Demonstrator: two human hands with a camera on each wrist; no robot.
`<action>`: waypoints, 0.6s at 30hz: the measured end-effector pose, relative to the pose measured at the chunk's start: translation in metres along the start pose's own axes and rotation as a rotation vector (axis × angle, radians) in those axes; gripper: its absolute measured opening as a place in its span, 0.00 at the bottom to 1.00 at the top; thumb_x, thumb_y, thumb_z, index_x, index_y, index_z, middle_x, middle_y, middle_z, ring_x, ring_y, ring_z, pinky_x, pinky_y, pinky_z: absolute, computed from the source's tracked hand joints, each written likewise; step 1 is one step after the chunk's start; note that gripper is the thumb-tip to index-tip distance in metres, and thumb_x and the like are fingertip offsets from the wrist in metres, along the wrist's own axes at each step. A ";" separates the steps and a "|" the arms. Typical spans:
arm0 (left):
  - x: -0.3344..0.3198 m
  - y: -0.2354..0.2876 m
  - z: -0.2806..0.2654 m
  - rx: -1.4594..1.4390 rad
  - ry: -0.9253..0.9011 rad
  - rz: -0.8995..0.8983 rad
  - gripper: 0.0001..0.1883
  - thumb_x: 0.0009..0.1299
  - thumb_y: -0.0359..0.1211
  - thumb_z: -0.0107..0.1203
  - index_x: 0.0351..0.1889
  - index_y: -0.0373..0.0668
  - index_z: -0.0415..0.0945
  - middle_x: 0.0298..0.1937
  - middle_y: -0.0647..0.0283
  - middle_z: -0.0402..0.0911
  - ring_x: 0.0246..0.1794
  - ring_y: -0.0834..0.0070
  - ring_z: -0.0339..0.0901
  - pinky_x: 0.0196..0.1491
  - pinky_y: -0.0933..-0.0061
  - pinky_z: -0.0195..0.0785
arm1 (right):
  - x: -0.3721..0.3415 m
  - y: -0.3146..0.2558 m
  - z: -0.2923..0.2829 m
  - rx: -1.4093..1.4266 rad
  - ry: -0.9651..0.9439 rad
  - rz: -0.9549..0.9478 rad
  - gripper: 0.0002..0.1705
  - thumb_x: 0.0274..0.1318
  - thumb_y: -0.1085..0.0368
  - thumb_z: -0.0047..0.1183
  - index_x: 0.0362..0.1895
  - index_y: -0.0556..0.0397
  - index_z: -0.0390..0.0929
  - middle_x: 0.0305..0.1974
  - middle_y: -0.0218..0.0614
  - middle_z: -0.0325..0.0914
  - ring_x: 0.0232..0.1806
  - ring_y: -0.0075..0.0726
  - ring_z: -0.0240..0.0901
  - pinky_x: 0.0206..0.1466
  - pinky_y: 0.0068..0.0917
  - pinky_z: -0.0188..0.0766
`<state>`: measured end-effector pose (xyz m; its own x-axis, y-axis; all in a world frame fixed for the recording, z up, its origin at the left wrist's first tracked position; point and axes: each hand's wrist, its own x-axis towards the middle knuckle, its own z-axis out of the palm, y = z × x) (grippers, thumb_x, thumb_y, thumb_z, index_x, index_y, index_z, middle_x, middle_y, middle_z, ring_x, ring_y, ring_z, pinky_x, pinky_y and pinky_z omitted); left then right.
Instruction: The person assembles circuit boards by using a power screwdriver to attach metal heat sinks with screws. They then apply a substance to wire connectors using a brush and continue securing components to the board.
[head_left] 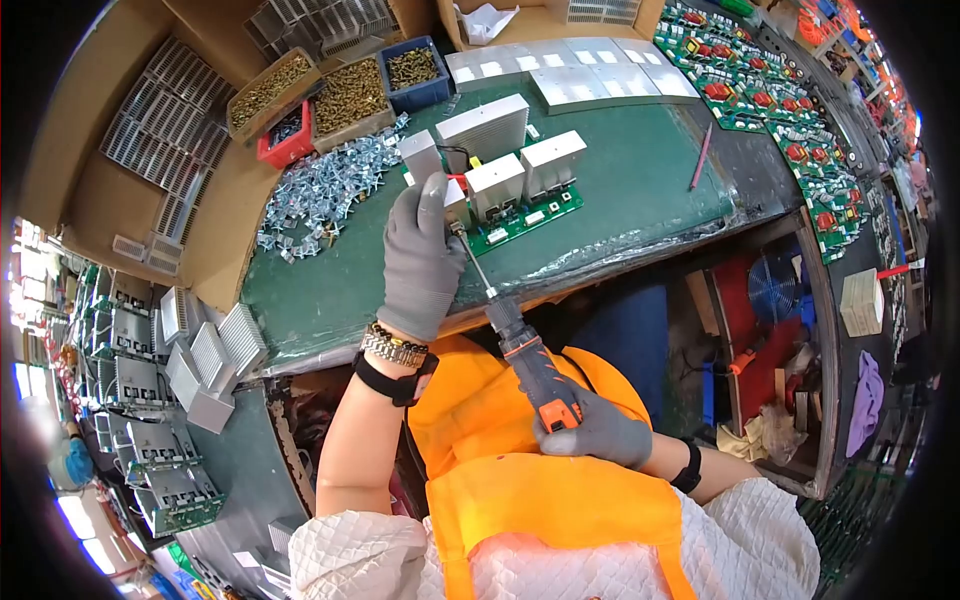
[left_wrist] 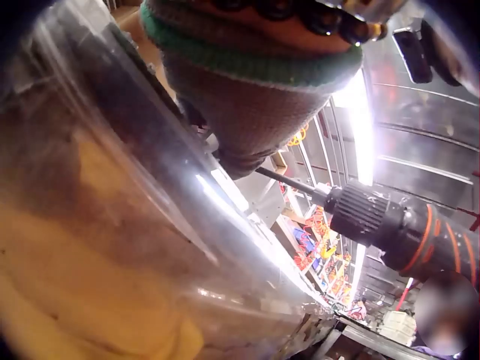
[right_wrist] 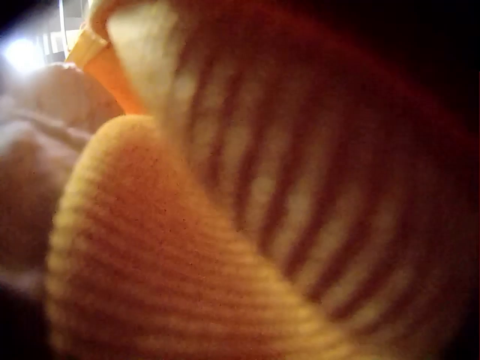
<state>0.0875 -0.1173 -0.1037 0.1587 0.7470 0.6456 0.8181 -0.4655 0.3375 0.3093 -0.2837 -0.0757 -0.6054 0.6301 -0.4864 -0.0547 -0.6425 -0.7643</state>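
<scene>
Brass parts (head_left: 350, 97) are held in two trays (head_left: 356, 131) and a blue bin (head_left: 418, 98), dark parts in a red bin (head_left: 288, 153), all beyond the left grip (head_left: 420, 262). Its fingers are bent at the tip of the bit (head_left: 481, 269), though whether anything is pinched cannot be told; just right, a board (head_left: 515, 231) is seen on the tabletop (head_left: 630, 195). The driver (head_left: 527, 358) is clasped in the right grip (head_left: 604, 432); fastening seems in hand, steady alignment called for next.
</scene>
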 end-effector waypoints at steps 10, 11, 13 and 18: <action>0.000 0.000 0.001 0.038 0.015 0.009 0.39 0.52 0.23 0.64 0.65 0.47 0.62 0.51 0.49 0.72 0.47 0.50 0.74 0.47 0.56 0.71 | 0.007 0.007 0.004 0.016 0.060 0.033 0.31 0.49 0.64 0.62 0.57 0.52 0.63 0.33 0.26 0.72 0.34 0.16 0.69 0.38 0.18 0.67; 0.000 0.000 0.001 0.042 0.017 0.012 0.38 0.53 0.23 0.64 0.64 0.46 0.63 0.51 0.49 0.71 0.47 0.50 0.74 0.47 0.56 0.70 | 0.008 0.007 0.005 0.029 0.050 0.023 0.29 0.50 0.66 0.60 0.56 0.51 0.63 0.32 0.24 0.72 0.33 0.15 0.68 0.38 0.18 0.66; 0.002 -0.001 0.002 0.036 0.023 0.021 0.38 0.53 0.24 0.64 0.64 0.46 0.63 0.51 0.49 0.71 0.47 0.50 0.73 0.48 0.56 0.70 | 0.010 0.007 0.002 0.086 0.019 0.036 0.30 0.50 0.66 0.60 0.57 0.51 0.63 0.33 0.24 0.72 0.34 0.15 0.68 0.38 0.18 0.65; 0.002 -0.001 -0.009 0.048 -0.049 -0.005 0.38 0.53 0.25 0.65 0.64 0.44 0.63 0.52 0.49 0.71 0.49 0.49 0.72 0.49 0.56 0.69 | 0.003 0.004 -0.012 -0.002 -0.013 0.002 0.33 0.49 0.65 0.62 0.59 0.52 0.62 0.34 0.24 0.72 0.34 0.16 0.67 0.39 0.17 0.64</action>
<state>0.0823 -0.1196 -0.0962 0.1809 0.7723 0.6090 0.8442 -0.4396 0.3067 0.3168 -0.2790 -0.0853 -0.6154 0.6231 -0.4827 -0.0519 -0.6431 -0.7640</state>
